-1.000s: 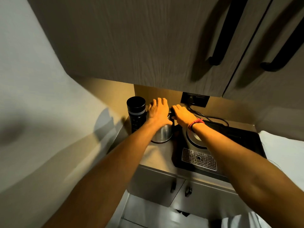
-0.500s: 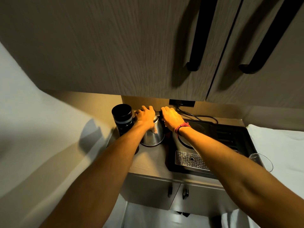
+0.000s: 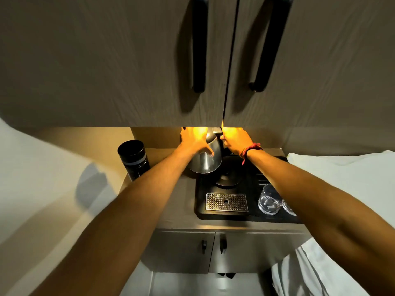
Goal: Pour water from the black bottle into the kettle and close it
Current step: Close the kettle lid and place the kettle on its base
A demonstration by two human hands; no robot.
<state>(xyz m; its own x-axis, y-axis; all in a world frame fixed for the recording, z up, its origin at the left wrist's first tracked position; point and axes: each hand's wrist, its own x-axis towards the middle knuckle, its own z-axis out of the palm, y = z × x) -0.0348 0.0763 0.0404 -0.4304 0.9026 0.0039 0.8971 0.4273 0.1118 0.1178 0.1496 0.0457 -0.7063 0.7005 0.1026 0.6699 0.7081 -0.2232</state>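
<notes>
A steel kettle (image 3: 208, 160) is held slightly above the counter, at the left edge of the black tray. My left hand (image 3: 195, 141) wraps its top and left side, thumb on the steel body. My right hand (image 3: 234, 140), with a red wrist thread, grips the dark handle at the kettle's right. The kettle's lid area is hidden under the cabinet edge and my hands. The black bottle (image 3: 134, 159), capped and with a grey band, stands upright on the counter at the left, clear of both hands.
A black tray (image 3: 252, 216) holds the round kettle base (image 3: 227, 180), a perforated metal drip grille (image 3: 226, 202) and two clear glasses (image 3: 269, 199). Upper cabinet doors with black handles (image 3: 199, 45) hang low above. White bedding (image 3: 342, 174) lies at right, a wall at left.
The kettle has moved right, away from the bottle and toward the tray, with both hands on it. The camera has tilted, so the cabinets fill more of the view.
</notes>
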